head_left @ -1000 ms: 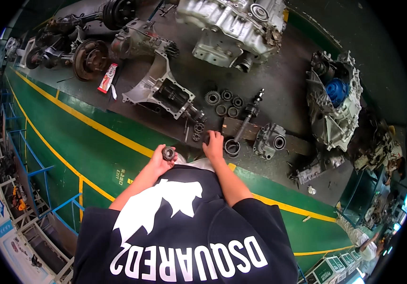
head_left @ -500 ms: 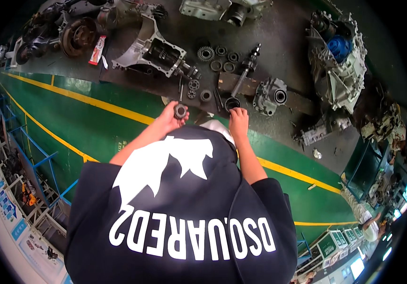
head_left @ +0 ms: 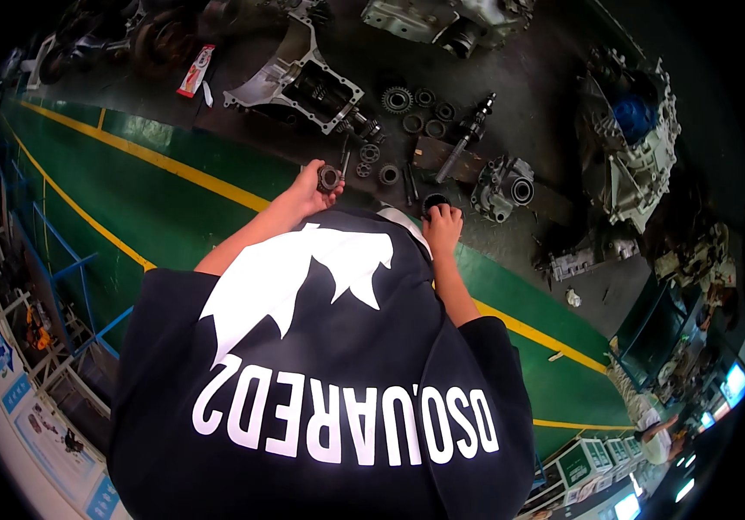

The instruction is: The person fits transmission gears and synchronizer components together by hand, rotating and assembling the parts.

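While the left hand [head_left: 307, 192] is raised over the dark floor [head_left: 546, 95], a small round metal bearing [head_left: 330, 178] is pinched between its fingertips, just beside the loose rings on the ground. A dark ring-shaped part [head_left: 435, 204] is touched by the right hand [head_left: 443, 227], fingers curled on its rim; whether it is gripped or only pressed cannot be told. A splined shaft [head_left: 466, 139] is laid near, beyond the right hand, with a toothed gear [head_left: 397, 100] and smaller rings beside it. An open gearbox housing [head_left: 303, 82] is seen beyond the left hand. A green floor strip with yellow lines [head_left: 173, 208] runs beneath the arms.
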### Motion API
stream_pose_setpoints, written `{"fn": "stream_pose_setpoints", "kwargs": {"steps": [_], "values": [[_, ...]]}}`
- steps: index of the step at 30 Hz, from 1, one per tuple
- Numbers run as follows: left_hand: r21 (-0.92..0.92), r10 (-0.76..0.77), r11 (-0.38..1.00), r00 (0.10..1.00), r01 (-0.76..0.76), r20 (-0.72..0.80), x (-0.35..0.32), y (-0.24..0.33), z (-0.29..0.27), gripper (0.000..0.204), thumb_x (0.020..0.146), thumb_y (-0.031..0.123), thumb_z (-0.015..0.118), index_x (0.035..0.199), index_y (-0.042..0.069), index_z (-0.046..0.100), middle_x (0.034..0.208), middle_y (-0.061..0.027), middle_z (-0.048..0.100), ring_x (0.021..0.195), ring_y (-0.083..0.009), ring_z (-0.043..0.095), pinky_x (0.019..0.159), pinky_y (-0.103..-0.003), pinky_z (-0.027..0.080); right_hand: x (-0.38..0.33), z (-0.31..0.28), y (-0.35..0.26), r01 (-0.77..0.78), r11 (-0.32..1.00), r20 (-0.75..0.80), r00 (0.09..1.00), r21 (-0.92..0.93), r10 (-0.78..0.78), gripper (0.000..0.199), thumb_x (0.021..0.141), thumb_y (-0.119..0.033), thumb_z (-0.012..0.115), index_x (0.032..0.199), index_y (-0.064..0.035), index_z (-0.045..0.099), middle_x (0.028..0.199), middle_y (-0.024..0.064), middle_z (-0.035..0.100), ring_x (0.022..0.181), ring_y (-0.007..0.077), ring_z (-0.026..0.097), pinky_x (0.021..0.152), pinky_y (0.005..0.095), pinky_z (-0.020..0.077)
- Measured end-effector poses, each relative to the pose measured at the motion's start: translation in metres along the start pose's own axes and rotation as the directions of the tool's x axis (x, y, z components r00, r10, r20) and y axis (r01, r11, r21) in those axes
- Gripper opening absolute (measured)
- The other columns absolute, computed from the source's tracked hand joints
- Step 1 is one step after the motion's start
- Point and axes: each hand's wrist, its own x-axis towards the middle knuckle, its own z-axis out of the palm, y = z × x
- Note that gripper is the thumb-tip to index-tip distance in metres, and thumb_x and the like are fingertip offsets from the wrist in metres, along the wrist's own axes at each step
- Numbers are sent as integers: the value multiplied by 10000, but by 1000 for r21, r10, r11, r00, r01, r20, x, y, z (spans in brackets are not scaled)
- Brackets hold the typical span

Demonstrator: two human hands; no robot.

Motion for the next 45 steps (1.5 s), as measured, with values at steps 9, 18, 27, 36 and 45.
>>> {"fn": "stream_pose_setpoints", "kwargs": {"steps": [9, 18, 27, 36, 45], "values": [[12, -9, 1000, 998, 10, -58, -2, 15, -14, 488, 1026, 504, 411, 1085, 98, 676, 971, -92, 713, 775, -200, 657, 657, -315, 490, 20, -12, 12, -93, 977, 8, 995, -193, 96, 286, 754, -193, 787, 1002, -136, 655, 1063, 57, 642, 1131, 335, 569, 879, 477, 458], [-55, -20, 998, 999, 18, -36, -6, 27, -28, 502, 1010, 516, 421, 1068, 97, 690, 928, -84, 709, 747, -195, 643, 643, -310, 482, 44, -20, -39, -282, 959, -104, 953, 26, 283, 225, 776, -180, 725, 979, -83, 738, 1088, 124, 642, 1101, 381, 567, 908, 483, 487], [-178, -57, 982, 997, 64, 43, -21, 40, -51, 476, 1003, 524, 458, 1035, 110, 691, 867, -66, 694, 681, -165, 612, 590, -279, 447, 146, -27, -87, -38, 907, -215, 967, 418, 140, 201, 819, -87, 671, 1017, -64, 701, 1023, 131, 656, 998, 357, 600, 900, 454, 490], [-223, 53, 975, 973, -2, 224, -66, 29, -58, 527, 1022, 576, 485, 1080, 95, 694, 921, -71, 705, 765, -189, 642, 679, -305, 499, 283, 35, 42, -19, 1000, 122, 992, -10, 20, 562, 764, -79, 710, 1309, -10, 596, 1230, 284, 630, 1115, 506, 597, 977, 548, 514], [-243, 187, 960, 962, -136, 200, -91, 35, -54, 425, 1055, 449, 512, 1162, 69, 667, 1010, -86, 709, 824, -186, 665, 757, -326, 538, 292, 23, 15, -105, 989, 112, 989, 104, 93, 586, 729, -276, 816, 1252, -70, 650, 1164, 274, 639, 1069, 484, 625, 950, 528, 531]]}}
